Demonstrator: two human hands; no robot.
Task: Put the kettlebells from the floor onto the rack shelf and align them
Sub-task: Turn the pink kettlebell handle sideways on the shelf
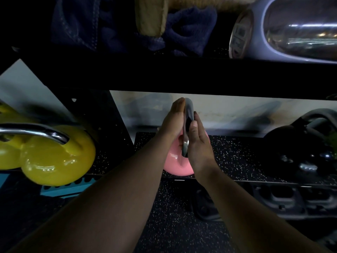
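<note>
Pink kettlebell (175, 161): on the speckled rack shelf (237, 154), at its front edge, steel handle (187, 121) upright.
Grip: left hand (173, 123) and right hand (197, 143) pressed flat against opposite sides of the handle, fingers extended, not wrapped round it.
Risk: palms-only hold likely slips if the bell is lifted or turned; sitting so near the lip, it could roll off toward the floor.
Left of grip: yellow kettlebell (56, 157), well apart.
Right of grip: black kettlebell (299, 148), well apart.
Above grip: upper shelf beam (182, 75), limiting lift height; lilac kettlebell (284, 28) on its side and dark cloth (189, 26) beyond.
</note>
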